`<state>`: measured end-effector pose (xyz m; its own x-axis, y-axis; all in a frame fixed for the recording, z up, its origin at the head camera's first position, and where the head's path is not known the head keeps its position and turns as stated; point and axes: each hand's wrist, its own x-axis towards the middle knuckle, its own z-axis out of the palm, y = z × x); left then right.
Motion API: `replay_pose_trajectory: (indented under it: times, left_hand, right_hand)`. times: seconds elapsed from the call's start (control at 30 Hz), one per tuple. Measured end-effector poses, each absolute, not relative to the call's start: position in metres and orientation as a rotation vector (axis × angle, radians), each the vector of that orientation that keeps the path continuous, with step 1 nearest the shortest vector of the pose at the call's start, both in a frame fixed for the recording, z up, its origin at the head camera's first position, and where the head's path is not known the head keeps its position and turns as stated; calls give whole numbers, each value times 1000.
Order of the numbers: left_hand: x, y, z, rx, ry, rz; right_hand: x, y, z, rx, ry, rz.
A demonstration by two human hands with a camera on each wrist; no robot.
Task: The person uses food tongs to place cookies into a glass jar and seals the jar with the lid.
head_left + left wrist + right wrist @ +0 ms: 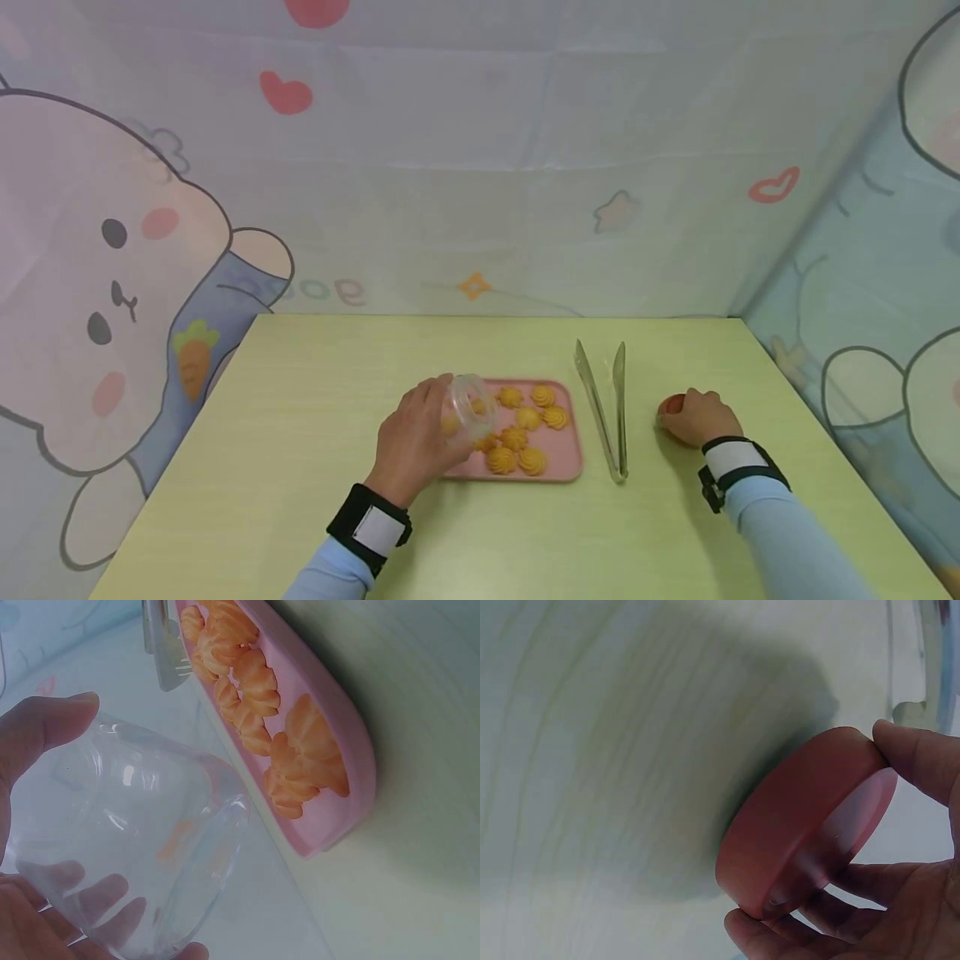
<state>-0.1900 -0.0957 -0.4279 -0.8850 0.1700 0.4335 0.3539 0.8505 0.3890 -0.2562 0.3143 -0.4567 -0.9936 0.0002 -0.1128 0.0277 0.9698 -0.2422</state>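
Observation:
My left hand (416, 442) grips a clear, round jar (474, 408), tilted with its mouth towards the right above the left end of a pink tray (557, 472). In the left wrist view, thumb and fingers wrap the jar (127, 802) from opposite sides; an orange patch shows through its wall, inside or behind I cannot tell. Several golden piped cookies (501, 460) lie on the tray. Over at the right, my right hand (705, 419) holds a shallow reddish-brown lid (787, 817) by its rim, tipped on edge close to the table; contact with the table is unclear.
Metal tongs (620, 408) lie with spread arms between the tray and my right hand, their joined end towards me. The pale yellow-green table (330, 358) ends at a printed cloth backdrop (480, 167) behind, with more printed cloth at both sides.

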Motion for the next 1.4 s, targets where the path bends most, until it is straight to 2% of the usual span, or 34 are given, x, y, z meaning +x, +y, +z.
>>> replay_pose_trajectory:
  times: [0.33,0.83,1.4]
  left_hand:
    - [-189,-96,-428,-389,-2640,-664]
    - [-191,-99,-429,-374,-2633,-675]
    - [-189,-97,-430,-362,-2645,-682]
  right_hand:
    - [-252,317,-477,51,3014,-421]
    - [-257,287,-461,99,3113,-549]
    - [-260,255,-464,77,3086,-539]
